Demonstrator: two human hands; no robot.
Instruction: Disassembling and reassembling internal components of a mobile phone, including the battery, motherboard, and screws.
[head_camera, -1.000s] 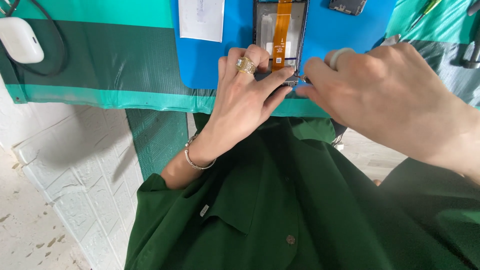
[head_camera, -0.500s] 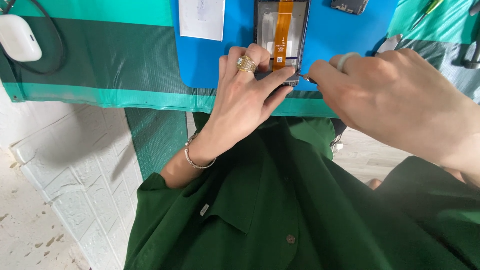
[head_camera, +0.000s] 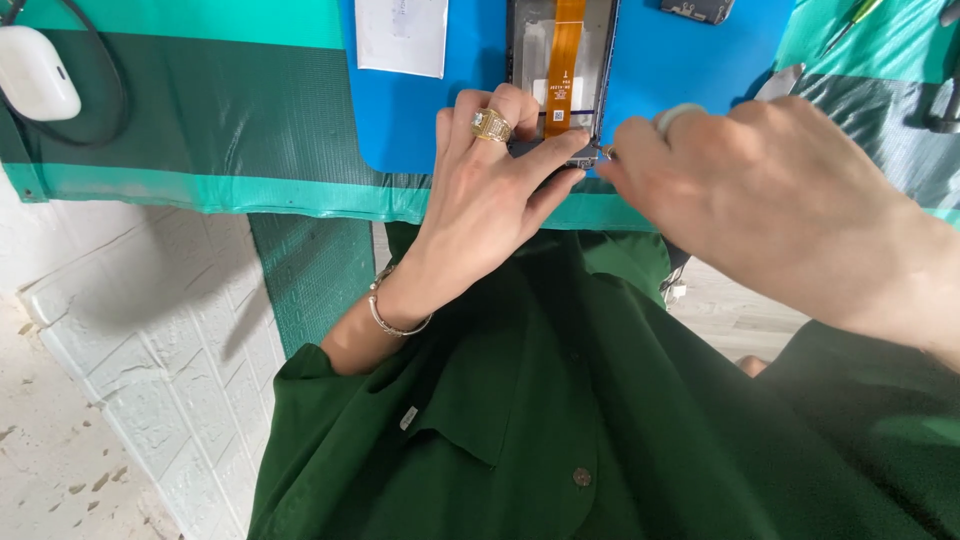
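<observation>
An opened phone (head_camera: 560, 60) with an orange ribbon cable (head_camera: 566, 50) down its middle lies on a blue mat (head_camera: 470, 110) at the table's near edge. My left hand (head_camera: 490, 200), wearing a gold ring and a bracelet, presses its fingers on the phone's lower end. My right hand (head_camera: 760, 190) pinches a small metal tool (head_camera: 603, 152) whose tip touches the phone's bottom corner. Both hands hide the lower end of the phone.
A white paper slip (head_camera: 402, 35) lies on the mat to the left. A white case (head_camera: 35, 70) with a black cable sits far left on the green cloth (head_camera: 200, 110). A small dark part (head_camera: 700, 10) and a green-handled screwdriver (head_camera: 848, 22) lie top right.
My right hand has drifted slightly to the right while its fingertips stay at the phone's bottom corner. My left hand keeps its place.
</observation>
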